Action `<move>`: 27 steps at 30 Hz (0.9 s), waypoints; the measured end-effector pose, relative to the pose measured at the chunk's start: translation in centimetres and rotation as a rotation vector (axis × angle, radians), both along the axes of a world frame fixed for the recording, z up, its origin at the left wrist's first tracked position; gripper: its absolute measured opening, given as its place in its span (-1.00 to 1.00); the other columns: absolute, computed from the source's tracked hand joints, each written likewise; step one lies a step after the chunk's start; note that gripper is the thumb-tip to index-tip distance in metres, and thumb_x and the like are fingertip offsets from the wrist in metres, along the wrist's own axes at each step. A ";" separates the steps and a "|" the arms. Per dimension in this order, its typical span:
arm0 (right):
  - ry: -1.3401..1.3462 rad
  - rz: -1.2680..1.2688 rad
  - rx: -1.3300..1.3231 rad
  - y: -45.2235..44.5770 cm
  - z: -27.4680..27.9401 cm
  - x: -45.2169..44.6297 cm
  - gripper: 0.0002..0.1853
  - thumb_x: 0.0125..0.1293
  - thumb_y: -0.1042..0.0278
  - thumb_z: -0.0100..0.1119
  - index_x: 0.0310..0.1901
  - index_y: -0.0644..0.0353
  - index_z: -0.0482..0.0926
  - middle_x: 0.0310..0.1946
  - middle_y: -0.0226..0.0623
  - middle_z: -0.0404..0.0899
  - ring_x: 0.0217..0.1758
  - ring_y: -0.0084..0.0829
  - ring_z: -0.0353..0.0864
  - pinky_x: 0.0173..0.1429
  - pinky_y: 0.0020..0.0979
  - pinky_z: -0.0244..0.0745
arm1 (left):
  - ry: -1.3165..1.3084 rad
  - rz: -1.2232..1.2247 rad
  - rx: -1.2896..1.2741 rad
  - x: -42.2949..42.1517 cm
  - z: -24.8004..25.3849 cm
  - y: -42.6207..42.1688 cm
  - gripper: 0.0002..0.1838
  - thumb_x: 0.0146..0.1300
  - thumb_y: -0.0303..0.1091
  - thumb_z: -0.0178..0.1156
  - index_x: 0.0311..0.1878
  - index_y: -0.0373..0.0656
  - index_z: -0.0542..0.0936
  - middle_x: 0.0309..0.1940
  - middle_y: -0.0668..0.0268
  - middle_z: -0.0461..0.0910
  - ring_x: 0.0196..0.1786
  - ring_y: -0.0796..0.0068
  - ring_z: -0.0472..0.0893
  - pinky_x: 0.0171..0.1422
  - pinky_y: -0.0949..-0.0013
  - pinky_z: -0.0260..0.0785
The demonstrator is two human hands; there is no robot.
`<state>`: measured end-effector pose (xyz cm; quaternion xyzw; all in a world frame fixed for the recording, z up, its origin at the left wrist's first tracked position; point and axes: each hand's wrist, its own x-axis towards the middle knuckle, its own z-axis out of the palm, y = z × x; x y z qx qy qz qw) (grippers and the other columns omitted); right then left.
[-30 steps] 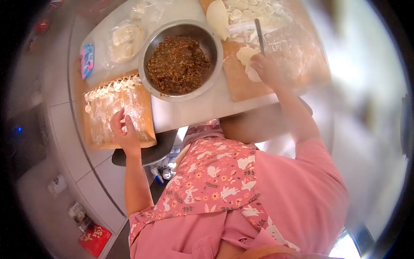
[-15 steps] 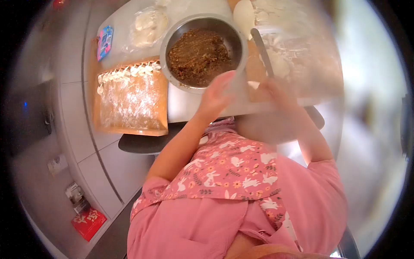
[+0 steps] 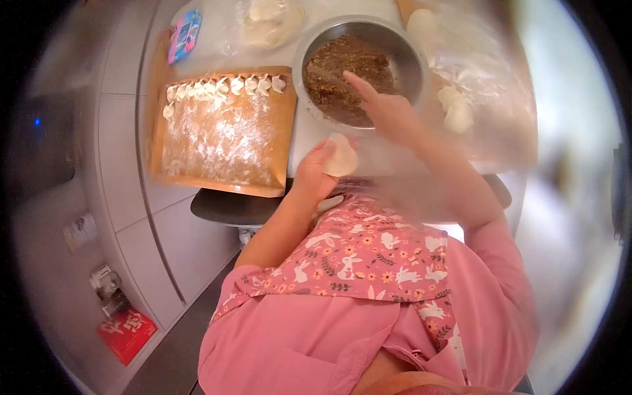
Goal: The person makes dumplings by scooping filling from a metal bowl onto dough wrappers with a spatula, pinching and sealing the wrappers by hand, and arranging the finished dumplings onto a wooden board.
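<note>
In my left hand (image 3: 317,170) lies a round white dumpling wrapper (image 3: 342,157), held just in front of the metal bowl (image 3: 419,84). My right hand (image 3: 390,117) reaches over the bowl's near rim with its index finger stretched along a flat table knife (image 3: 325,75). The knife's blade rests on the brown minced filling (image 3: 355,56) and is blurred, blending with it. My other right fingers are curled round the handle, which is hidden. To the left, shaped dumplings (image 3: 237,85) line the far edge of a floured wooden tray (image 3: 217,141).
Dough under clear plastic (image 3: 271,23) lies behind the tray, near a blue and pink packet (image 3: 185,36). Pieces of white dough (image 3: 457,112) and flour are on the right of the table. A dark seat (image 3: 234,209) sits below the table edge.
My right hand has carried the knife from the right of the bowl into the filling. My left hand has turned, showing the wrapper in it. The view has shifted, so the tabletop appears further right.
</note>
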<state>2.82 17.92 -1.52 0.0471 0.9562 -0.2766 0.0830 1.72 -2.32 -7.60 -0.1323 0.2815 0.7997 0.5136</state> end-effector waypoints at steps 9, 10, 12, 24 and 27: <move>0.187 0.137 0.057 1.6 -3.3 -2.8 -0.44 0.13 0.56 -0.12 0.19 -0.16 0.33 -0.31 -0.18 0.59 -0.35 -0.14 0.58 -0.27 -0.23 0.45 | -0.056 0.429 -0.233 -3.6 -0.2 -2.6 -0.69 0.29 -0.45 -0.09 0.08 -0.33 0.27 0.04 0.01 0.39 0.12 0.06 0.42 0.23 0.06 0.30; 0.119 0.148 0.071 1.9 -3.2 -2.7 -0.47 0.15 0.56 -0.14 0.17 -0.15 0.35 -0.31 -0.19 0.59 -0.33 -0.16 0.58 -0.26 -0.24 0.44 | -0.060 0.426 -0.227 -3.8 -0.2 -2.7 -0.69 0.29 -0.45 -0.09 0.08 -0.33 0.27 0.04 0.01 0.39 0.12 0.06 0.42 0.23 0.06 0.30; -0.019 0.168 0.099 2.1 -2.8 -2.7 -0.51 0.19 0.54 -0.16 0.15 -0.13 0.39 -0.29 -0.21 0.59 -0.29 -0.19 0.58 -0.22 -0.26 0.43 | -0.108 0.402 -0.240 -4.4 -0.4 -2.7 -0.67 0.27 -0.46 -0.09 0.08 -0.38 0.28 0.02 0.03 0.41 0.11 0.08 0.43 0.22 0.09 0.31; -0.468 -0.278 -0.397 -0.3 1.6 0.6 -0.63 0.25 0.35 -0.12 0.09 0.10 0.46 -0.16 -0.12 0.57 -0.26 -0.28 0.55 -0.17 -0.34 0.42 | 0.005 0.452 -0.274 -6.1 -3.9 -2.2 -0.67 0.23 -0.48 -0.02 0.08 -0.31 0.37 -0.03 0.15 0.47 0.04 0.29 0.49 0.15 0.25 0.37; -0.464 -0.393 -0.451 -1.1 2.5 2.2 -0.63 0.25 0.35 -0.12 0.08 0.19 0.46 -0.19 -0.13 0.58 -0.32 -0.34 0.49 -0.19 -0.39 0.40 | -0.020 0.468 -0.343 -6.0 -2.8 -1.7 -0.67 0.23 -0.49 -0.04 0.07 -0.33 0.36 -0.03 0.15 0.47 0.04 0.29 0.49 0.14 0.26 0.37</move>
